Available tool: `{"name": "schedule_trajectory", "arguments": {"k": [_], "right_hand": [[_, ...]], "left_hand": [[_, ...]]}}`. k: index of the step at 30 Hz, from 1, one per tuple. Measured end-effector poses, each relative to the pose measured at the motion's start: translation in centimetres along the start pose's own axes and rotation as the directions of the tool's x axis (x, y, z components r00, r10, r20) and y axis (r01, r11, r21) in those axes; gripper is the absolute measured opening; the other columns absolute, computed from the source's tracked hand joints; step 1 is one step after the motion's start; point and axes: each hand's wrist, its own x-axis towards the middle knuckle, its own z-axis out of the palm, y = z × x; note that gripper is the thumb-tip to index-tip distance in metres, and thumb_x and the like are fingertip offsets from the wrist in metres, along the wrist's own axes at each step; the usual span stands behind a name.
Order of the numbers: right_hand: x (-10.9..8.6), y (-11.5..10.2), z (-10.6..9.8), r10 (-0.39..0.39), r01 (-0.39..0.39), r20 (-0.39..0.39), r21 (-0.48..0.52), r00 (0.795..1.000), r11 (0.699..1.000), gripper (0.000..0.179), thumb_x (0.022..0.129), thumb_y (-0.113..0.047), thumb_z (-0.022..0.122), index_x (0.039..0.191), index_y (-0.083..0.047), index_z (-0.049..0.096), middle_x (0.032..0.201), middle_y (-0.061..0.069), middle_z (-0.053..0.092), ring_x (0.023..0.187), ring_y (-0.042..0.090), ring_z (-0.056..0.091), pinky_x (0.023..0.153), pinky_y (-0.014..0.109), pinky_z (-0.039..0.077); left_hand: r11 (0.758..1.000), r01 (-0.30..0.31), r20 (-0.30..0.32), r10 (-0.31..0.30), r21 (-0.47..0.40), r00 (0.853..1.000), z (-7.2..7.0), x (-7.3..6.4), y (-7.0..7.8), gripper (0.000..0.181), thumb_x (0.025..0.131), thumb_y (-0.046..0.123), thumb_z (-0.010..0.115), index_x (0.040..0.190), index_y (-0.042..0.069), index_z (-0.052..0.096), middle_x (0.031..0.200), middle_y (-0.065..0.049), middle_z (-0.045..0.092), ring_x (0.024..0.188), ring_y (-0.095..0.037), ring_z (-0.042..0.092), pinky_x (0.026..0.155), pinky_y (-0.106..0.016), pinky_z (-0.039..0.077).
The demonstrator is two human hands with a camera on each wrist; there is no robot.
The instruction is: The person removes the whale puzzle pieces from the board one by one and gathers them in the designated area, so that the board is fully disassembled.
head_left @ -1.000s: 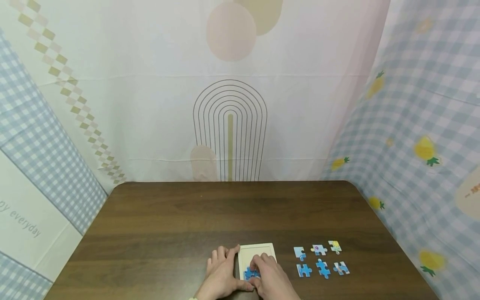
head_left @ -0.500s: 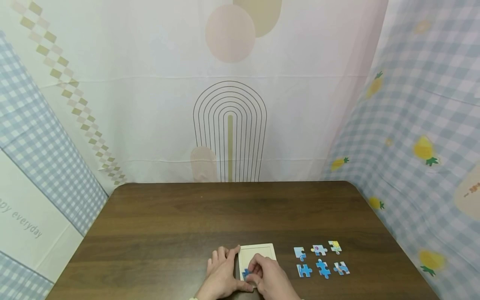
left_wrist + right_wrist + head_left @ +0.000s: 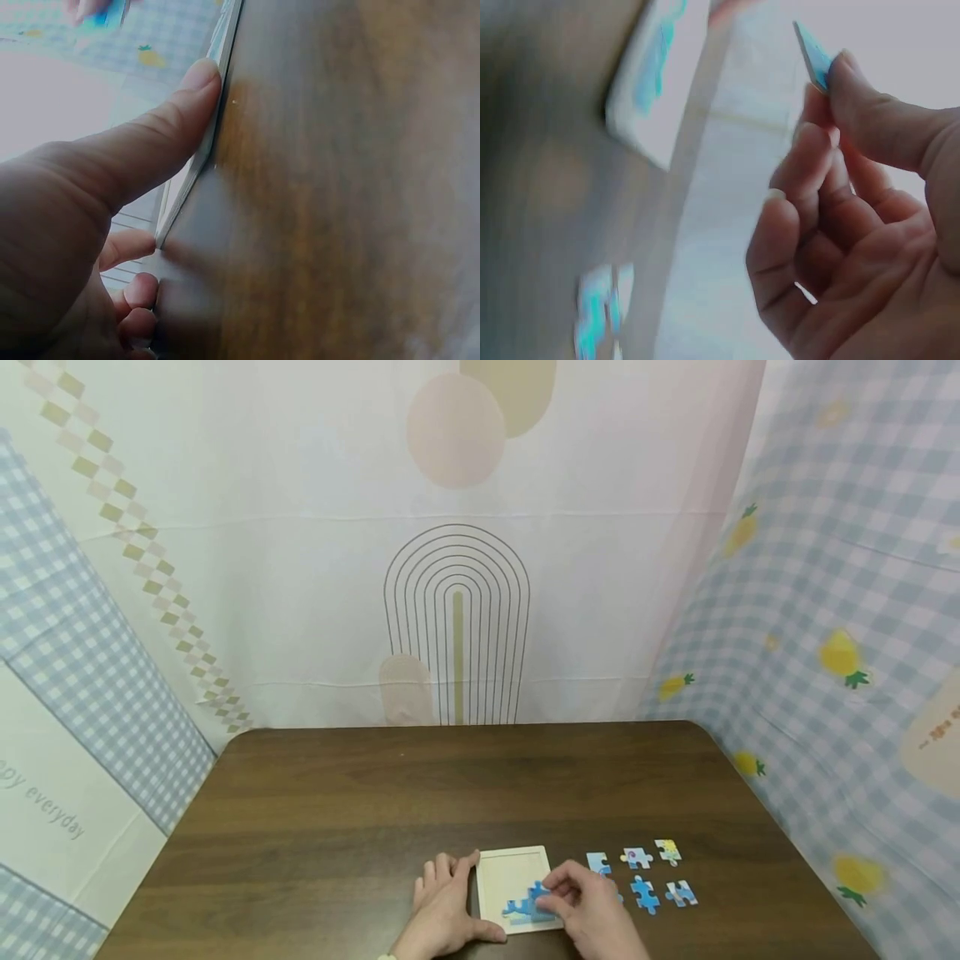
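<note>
A shallow cream puzzle tray (image 3: 513,870) lies near the front of the table, with blue puzzle pieces (image 3: 516,907) along its lower side. My left hand (image 3: 446,906) holds the tray at its left side, thumb at the near edge and index finger by the far left corner. Between thumb and index finger, my right hand (image 3: 596,906) pinches a blue jigsaw piece (image 3: 815,58) over the tray's lower right part. In the right wrist view this piece is seen nearly edge-on, raised off the tray. My right fingers partly hide it in the head view.
Right of the tray, several loose puzzle pieces (image 3: 643,893) lie in two rows on the brown wooden table (image 3: 337,810); my right hand partly covers one. Patterned cloths (image 3: 330,593) hang behind and beside the table.
My right hand has moved right from the tray's lower left part, and the pinched blue piece is with it. More of the tray's inside shows. My left hand has stayed in place.
</note>
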Motion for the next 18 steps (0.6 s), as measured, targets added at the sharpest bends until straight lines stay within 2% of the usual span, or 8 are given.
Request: {"name": "schedule_trajectory", "arguments": {"k": [4, 9, 14, 18], "right_hand": [[-0.8, 1.1, -2.6, 0.059, -0.060, -0.031, -0.056, 0.998, 0.997, 0.018, 0.079, -0.016, 0.080, 0.087, -0.009, 0.064, 0.074, -0.003, 0.059, 0.064, 0.008, 0.053, 0.059, 0.025, 0.046], [-1.5, 2.9, -5.2, 0.097, -0.090, 0.036, -0.150, 0.995, 0.984, 0.020, 0.078, -0.014, 0.080, 0.084, -0.007, 0.062, 0.070, -0.003, 0.056, 0.063, 0.008, 0.051, 0.058, 0.025, 0.043], [-1.9, 4.4, -6.1, 0.120, -0.103, 0.120, -0.136, 0.986, 0.985, 0.019, 0.080, -0.012, 0.079, 0.082, -0.005, 0.061, 0.069, -0.002, 0.057, 0.061, 0.011, 0.052, 0.057, 0.028, 0.043], [-2.1, 5.0, -6.0, 0.184, -0.164, 0.140, -0.147, 0.973, 0.975, 0.021, 0.079, -0.014, 0.080, 0.081, -0.006, 0.060, 0.068, -0.002, 0.057, 0.062, 0.014, 0.053, 0.059, 0.031, 0.043]], "left_hand": [[1.000, 0.011, 0.010, -0.011, -0.015, 1.000, 0.0, 0.1, 0.0, 0.115, 0.051, 0.066, 0.083, 0.143, 0.009, 0.045, 0.106, -0.005, 0.040, 0.092, -0.023, 0.033, 0.073, -0.036, 0.027], [0.999, 0.025, 0.004, -0.025, -0.021, 1.000, 0.0, 0.1, -0.1, 0.115, 0.050, 0.065, 0.085, 0.143, 0.010, 0.045, 0.105, -0.005, 0.040, 0.091, -0.023, 0.033, 0.073, -0.036, 0.026], [1.000, 0.027, 0.010, -0.027, -0.013, 1.000, 0.1, 0.2, 0.0, 0.116, 0.049, 0.066, 0.083, 0.143, 0.010, 0.045, 0.105, -0.005, 0.040, 0.091, -0.023, 0.032, 0.073, -0.036, 0.026], [0.999, 0.027, 0.017, -0.027, -0.024, 0.999, 0.0, 0.1, 0.0, 0.115, 0.050, 0.065, 0.084, 0.143, 0.010, 0.045, 0.105, -0.005, 0.040, 0.091, -0.024, 0.032, 0.073, -0.036, 0.026]]}}
